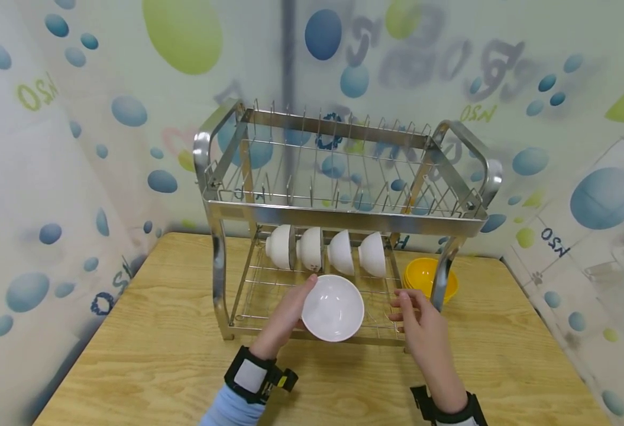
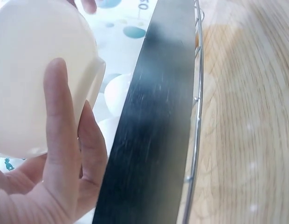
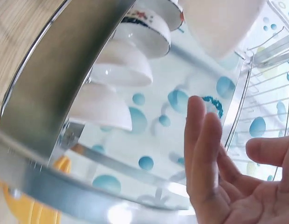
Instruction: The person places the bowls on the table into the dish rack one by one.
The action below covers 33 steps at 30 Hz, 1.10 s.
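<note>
Hovering by rack (image 1: 343, 217) edge, bowl (image 1: 333, 308) clamped by left grip (image 1: 289, 305); right grip (image 1: 422, 319) spread; underside shown from left wrist, not head.

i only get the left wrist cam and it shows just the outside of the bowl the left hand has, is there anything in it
Observer: No, the head view looks down into that white bowl and its inside is bare.
Operator: ok and is the right hand holding something
Observer: No, the right hand holds nothing.
Operator: got it, how many bowls are sitting in the rack
Observer: The head view shows four bowls lined up on edge on the lower tier of the rack.
</note>
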Each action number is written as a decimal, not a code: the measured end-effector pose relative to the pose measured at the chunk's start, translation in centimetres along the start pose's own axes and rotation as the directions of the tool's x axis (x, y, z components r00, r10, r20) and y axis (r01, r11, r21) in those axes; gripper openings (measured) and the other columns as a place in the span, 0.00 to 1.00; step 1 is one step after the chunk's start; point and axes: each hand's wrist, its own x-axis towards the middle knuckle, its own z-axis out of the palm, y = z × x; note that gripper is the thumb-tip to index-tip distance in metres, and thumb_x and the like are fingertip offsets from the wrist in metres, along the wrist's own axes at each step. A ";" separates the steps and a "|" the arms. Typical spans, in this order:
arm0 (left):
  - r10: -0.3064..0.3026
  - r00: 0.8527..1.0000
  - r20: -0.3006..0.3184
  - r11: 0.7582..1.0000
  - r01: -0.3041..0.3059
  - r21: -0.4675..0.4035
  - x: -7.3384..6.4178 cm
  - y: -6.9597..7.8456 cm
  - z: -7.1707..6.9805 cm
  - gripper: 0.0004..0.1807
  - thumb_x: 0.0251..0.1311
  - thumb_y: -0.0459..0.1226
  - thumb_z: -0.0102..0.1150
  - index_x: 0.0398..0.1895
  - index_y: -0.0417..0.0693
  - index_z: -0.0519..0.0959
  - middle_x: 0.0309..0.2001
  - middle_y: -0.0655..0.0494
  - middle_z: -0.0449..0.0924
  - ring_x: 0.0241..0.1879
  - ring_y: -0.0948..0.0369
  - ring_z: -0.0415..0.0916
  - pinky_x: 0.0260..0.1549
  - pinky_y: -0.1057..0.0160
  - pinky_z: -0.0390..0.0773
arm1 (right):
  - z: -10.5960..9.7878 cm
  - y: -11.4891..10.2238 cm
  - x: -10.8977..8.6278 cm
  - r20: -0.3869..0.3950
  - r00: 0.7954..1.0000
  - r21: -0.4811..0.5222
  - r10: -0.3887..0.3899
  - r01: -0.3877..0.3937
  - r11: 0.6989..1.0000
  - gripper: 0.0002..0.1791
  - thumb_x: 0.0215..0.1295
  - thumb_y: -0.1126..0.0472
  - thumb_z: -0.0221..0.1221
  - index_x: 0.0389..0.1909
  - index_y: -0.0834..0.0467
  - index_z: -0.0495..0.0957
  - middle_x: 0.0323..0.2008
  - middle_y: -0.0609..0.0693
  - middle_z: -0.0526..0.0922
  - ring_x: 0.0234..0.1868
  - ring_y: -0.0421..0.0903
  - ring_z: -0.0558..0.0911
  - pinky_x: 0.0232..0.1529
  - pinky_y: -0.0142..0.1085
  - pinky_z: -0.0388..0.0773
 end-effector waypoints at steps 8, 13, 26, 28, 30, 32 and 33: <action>0.002 1.000 -0.017 0.999 -0.002 -0.040 -0.1 -0.2 -0.8 0.38 0.66 0.63 0.38 0.59 0.38 0.71 0.40 0.43 0.78 0.32 0.59 0.77 0.25 0.57 0.82 | -2.1 0.6 -0.1 -0.099 0.995 -0.091 0.025 -0.034 0.995 0.21 0.72 0.46 0.47 0.48 0.58 0.75 0.41 0.55 0.84 0.32 0.41 0.84 0.29 0.26 0.76; 0.014 1.000 -0.025 0.999 -0.015 -0.042 -0.4 -0.3 -1.4 0.37 0.67 0.62 0.35 0.60 0.40 0.70 0.42 0.43 0.77 0.34 0.58 0.76 0.25 0.59 0.80 | -3.0 1.1 -0.2 -0.141 0.989 -0.105 0.033 -0.048 0.993 0.22 0.71 0.45 0.47 0.47 0.60 0.75 0.39 0.55 0.84 0.32 0.43 0.84 0.28 0.26 0.76; -0.019 0.994 -0.107 0.999 0.014 -0.043 -0.5 -0.6 -2.7 0.37 0.66 0.62 0.39 0.58 0.39 0.72 0.43 0.41 0.77 0.34 0.57 0.77 0.27 0.55 0.82 | -5.1 3.0 0.1 -0.145 0.980 -0.305 0.139 -0.178 0.936 0.39 0.59 0.36 0.58 0.53 0.67 0.65 0.44 0.67 0.78 0.43 0.61 0.81 0.33 0.46 0.79; -0.024 0.993 -0.118 0.999 0.019 -0.042 -0.5 -0.6 -2.9 0.37 0.66 0.61 0.39 0.59 0.39 0.72 0.43 0.40 0.77 0.34 0.57 0.77 0.26 0.55 0.82 | -5.2 3.3 0.3 -0.087 0.984 -0.329 0.157 -0.177 0.928 0.42 0.58 0.34 0.57 0.56 0.67 0.64 0.47 0.68 0.77 0.46 0.62 0.81 0.35 0.48 0.79; -0.024 0.991 -0.130 0.999 0.019 -0.044 -0.5 -0.6 -3.1 0.36 0.66 0.61 0.40 0.58 0.39 0.72 0.43 0.40 0.77 0.33 0.57 0.77 0.25 0.55 0.82 | -5.4 3.5 0.5 -0.021 0.986 -0.351 0.164 -0.161 0.923 0.44 0.58 0.33 0.56 0.57 0.68 0.64 0.50 0.69 0.77 0.48 0.63 0.80 0.38 0.48 0.80; -0.014 0.990 -0.138 0.999 0.008 -0.043 -0.6 -0.6 -3.3 0.36 0.67 0.60 0.40 0.58 0.38 0.73 0.43 0.40 0.78 0.33 0.57 0.77 0.25 0.54 0.82 | -5.5 3.7 0.8 0.041 0.987 -0.364 0.153 -0.128 0.923 0.42 0.60 0.33 0.55 0.56 0.68 0.65 0.51 0.70 0.77 0.49 0.64 0.79 0.41 0.50 0.80; -0.016 0.990 -0.141 0.999 0.009 -0.049 -0.6 -0.5 -3.4 0.35 0.66 0.60 0.40 0.57 0.39 0.73 0.43 0.40 0.78 0.33 0.57 0.77 0.25 0.54 0.82 | -5.5 3.8 0.8 0.064 0.988 -0.366 0.143 -0.110 0.924 0.41 0.61 0.34 0.54 0.56 0.68 0.66 0.51 0.69 0.77 0.50 0.64 0.79 0.41 0.50 0.79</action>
